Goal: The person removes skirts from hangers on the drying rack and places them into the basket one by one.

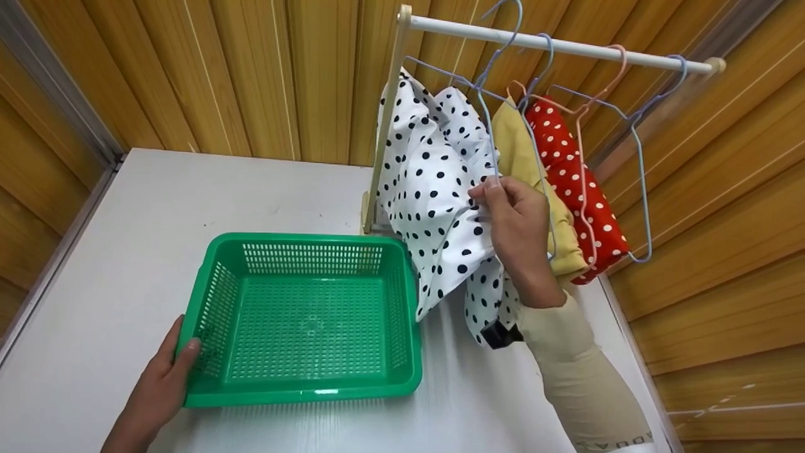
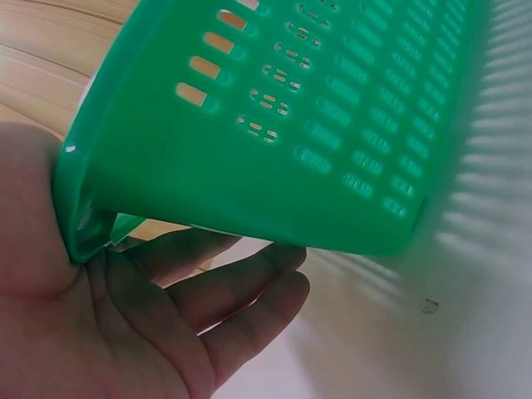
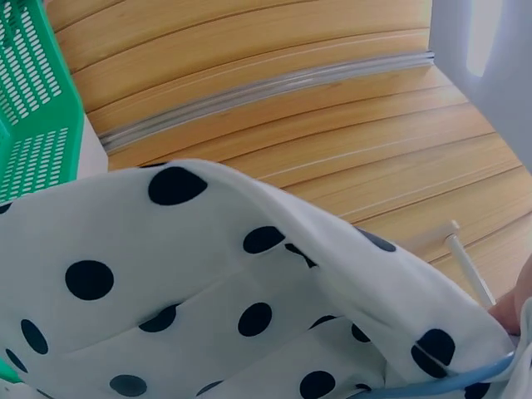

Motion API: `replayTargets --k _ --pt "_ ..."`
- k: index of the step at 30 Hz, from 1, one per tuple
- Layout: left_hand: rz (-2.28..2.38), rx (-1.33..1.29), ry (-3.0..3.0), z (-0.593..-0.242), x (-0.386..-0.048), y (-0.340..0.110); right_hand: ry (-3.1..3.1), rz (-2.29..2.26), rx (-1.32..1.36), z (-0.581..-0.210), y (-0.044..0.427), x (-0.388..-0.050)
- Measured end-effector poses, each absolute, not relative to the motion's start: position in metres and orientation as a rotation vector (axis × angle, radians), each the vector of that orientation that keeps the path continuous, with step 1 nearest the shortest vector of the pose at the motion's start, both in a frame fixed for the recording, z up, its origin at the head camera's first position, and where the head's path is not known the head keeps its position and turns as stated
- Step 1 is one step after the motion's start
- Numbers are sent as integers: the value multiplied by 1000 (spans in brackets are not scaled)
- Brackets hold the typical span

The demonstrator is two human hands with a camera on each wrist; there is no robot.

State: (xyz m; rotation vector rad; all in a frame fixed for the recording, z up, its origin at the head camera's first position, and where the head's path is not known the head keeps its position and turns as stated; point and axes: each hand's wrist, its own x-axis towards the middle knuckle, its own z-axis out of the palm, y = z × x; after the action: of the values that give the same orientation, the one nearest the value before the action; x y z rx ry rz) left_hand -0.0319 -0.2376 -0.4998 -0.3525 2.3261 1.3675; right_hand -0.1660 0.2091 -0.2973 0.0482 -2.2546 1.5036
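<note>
Gripping the green basket (image 1: 308,327) with left hand (image 1: 158,382), right hand (image 1: 521,221) pinching the dotted cloth (image 1: 434,189) at a blue hanger (image 1: 482,80)

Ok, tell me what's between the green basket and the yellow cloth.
In the head view, the white dotted cloth and the right hand, with a blue hanger, come between them.

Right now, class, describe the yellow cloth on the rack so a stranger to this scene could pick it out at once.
Find the white hanging rail, then look down at the fabrics below it. The yellow cloth hangs between the black-dotted white cloth and the white-dotted red cloth. Of these three, it alone has no dots.
</note>
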Motion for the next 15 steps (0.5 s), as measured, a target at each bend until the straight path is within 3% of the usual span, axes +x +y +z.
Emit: replayTargets --k 15 --pt "1341 -355 2325 -494 -33 -237 -2234 1590 34 -274 220 -125"
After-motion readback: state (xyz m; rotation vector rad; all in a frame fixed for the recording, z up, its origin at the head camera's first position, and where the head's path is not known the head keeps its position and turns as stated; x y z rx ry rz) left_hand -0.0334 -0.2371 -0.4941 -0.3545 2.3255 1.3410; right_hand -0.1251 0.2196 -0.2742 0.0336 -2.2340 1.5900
